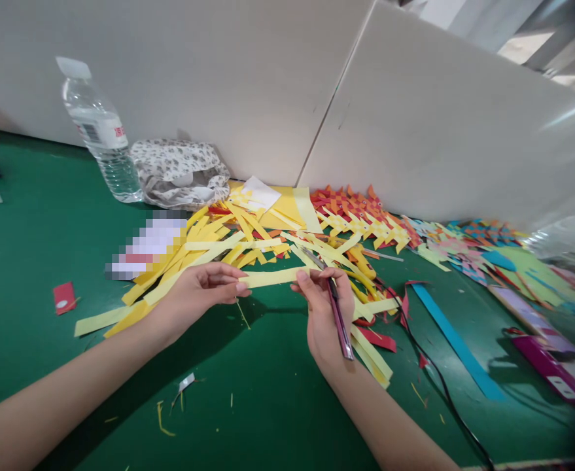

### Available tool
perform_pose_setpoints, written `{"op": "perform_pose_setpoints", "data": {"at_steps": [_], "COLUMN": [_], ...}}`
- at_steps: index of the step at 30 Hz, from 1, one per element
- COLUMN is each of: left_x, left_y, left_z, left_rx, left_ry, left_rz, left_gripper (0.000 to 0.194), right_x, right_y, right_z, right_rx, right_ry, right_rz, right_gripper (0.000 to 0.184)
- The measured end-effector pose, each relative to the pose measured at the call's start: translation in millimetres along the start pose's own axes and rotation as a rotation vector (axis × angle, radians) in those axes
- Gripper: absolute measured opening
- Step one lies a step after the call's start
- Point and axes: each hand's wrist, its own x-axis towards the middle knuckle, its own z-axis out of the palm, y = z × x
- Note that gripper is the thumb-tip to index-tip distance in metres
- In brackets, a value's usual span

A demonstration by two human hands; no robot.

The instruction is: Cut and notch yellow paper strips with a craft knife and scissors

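A short pale-yellow paper strip (275, 277) is stretched level between my two hands. My left hand (213, 284) pinches its left end between thumb and fingertips. At the other end, my right hand (324, 297) grips the strip between thumb and forefinger. Tucked in that same hand is a slim purple pen-shaped tool (337, 314), its pointed metal tip toward the pile; its exact kind is unclear. Just beyond both hands lies a loose pile of yellow paper strips (218, 239). Under the strip is the green tabletop (262, 392).
A water bottle (101, 131) and a patterned cloth pouch (179, 170) stand against the grey partition (218, 78). Woven paper fish (365, 226) lie behind the pile. On the right are a blue strip (456, 340), a black cable (437, 373) and a magenta device (552, 366).
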Motion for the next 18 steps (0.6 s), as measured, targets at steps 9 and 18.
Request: {"op": "perform_pose_setpoints", "data": {"at_steps": [9, 18], "left_x": [-0.5, -0.3], "left_y": [2.1, -1.0], "left_z": [1.0, 2.1], "left_rx": [0.014, 0.18], "left_ry": [-0.003, -0.043], "left_rz": [-0.009, 0.001], "left_gripper": [0.025, 0.019], "right_x": [0.2, 2.8], "right_y": [-0.5, 3.5], "right_z": [-0.8, -1.5], "right_rx": [-0.001, -0.033], "right_ry": [-0.014, -0.011], "right_rz": [0.009, -0.023], "right_gripper": [0.029, 0.032]}}
